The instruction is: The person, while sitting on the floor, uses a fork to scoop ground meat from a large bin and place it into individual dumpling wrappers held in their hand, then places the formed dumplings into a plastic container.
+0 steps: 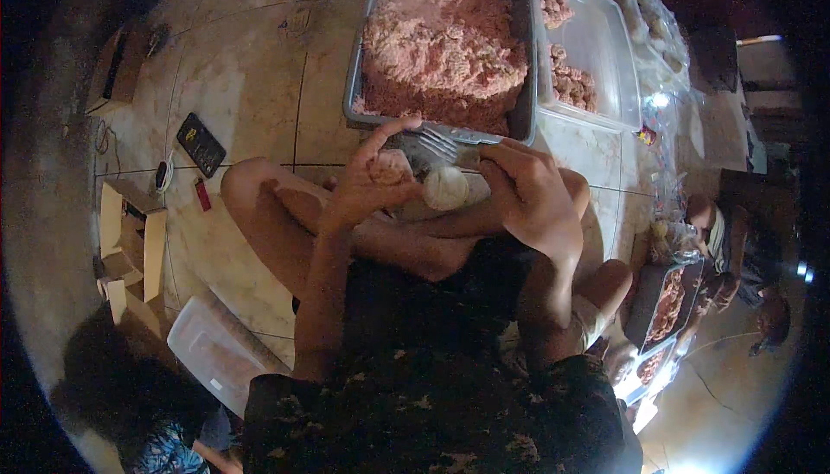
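Observation:
A small pink lump of minced filling (389, 167) lies in the curled palm of my left hand (366, 182). My right hand (532, 188) grips a metal fork (439, 145), whose tines point left, towards the lump. Near my left thumb is a round pale disc (446, 188), perhaps a dough wrapper; whether the thumb touches it I cannot tell. Just beyond both hands stands a grey plastic tub (352, 78) heaped with pink minced mixture (447, 39).
Right of the tub sits a clear plastic tray (600, 26) with small pink balls (570, 85) in rows. Plastic bags (658, 39) lie farther right. Leftward are a phone (201, 144), a red lighter (203, 195), an opened cardboard box (155, 253) and a plastic lid (207, 351). Other people sit nearby.

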{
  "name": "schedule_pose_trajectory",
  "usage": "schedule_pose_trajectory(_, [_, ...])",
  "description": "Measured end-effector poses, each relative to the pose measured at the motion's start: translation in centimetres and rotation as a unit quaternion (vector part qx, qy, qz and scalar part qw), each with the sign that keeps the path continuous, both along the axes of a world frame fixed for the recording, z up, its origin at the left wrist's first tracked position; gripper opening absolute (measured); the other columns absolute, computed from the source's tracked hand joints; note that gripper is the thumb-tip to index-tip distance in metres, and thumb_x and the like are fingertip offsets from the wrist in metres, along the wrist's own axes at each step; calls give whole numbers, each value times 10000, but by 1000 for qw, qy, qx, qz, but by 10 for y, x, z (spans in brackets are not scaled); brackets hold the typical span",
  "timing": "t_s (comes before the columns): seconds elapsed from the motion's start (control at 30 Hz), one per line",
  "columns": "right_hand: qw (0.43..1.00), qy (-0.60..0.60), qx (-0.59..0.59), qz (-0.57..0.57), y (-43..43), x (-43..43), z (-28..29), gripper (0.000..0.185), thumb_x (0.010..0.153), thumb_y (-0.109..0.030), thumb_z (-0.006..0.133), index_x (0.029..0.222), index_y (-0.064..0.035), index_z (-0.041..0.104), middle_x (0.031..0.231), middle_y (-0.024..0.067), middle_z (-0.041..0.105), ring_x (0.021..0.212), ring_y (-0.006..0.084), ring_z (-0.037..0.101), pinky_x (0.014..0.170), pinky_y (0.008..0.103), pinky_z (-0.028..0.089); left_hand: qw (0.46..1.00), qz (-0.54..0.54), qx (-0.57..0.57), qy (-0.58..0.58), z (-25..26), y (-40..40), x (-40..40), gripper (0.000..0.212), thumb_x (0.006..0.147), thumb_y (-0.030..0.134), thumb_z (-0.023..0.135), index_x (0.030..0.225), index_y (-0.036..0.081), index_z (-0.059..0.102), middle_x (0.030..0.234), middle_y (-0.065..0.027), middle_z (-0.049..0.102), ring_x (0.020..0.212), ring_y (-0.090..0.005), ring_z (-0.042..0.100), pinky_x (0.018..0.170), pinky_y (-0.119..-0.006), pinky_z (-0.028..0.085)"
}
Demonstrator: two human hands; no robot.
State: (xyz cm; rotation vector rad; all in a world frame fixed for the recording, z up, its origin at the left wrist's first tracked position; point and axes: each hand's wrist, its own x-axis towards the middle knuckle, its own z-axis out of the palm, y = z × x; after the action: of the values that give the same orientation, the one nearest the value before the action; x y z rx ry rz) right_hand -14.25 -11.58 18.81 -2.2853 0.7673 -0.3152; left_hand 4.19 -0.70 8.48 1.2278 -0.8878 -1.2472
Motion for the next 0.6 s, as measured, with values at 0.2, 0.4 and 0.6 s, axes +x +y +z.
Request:
schedule_pose_trajectory(0.2, [998, 57, -20, 34, -1, -12, -12, 155, 820, -73, 547, 917, 10, 635, 892, 225, 623, 894, 396, 597, 806, 463, 458, 988, 27, -107, -108, 12, -19, -16, 598, 675, 97, 745, 1228, 45, 522, 1169, -70, 585, 1033, -152, 543, 915, -281, 426])
schedule_pose_trajectory(0.4, [994, 98, -50, -8, 4, -26, 13, 117, 835, -82, 552, 868, 8, 619, 855, 206, 632, 855, 396, 606, 769, 447, 466, 993, -53, -4, -108, 20, -16, -18, 603, 676, 80, 722, 1247, 67, 531, 1135, -56, 601, 995, -114, 541, 899, -272, 429])
schedule_pose_trajectory(0.6, [983, 166, -68, 41, 8, -23, -15, 102, 794, -58, 554, 865, -4, 603, 842, 193, 617, 847, 392, 599, 767, 465, 460, 991, -37, -23, -127, 3, -16, -23, 640, 664, 117, 720, 1272, 74, 526, 1051, -61, 616, 882, -115, 550, 826, -284, 460])
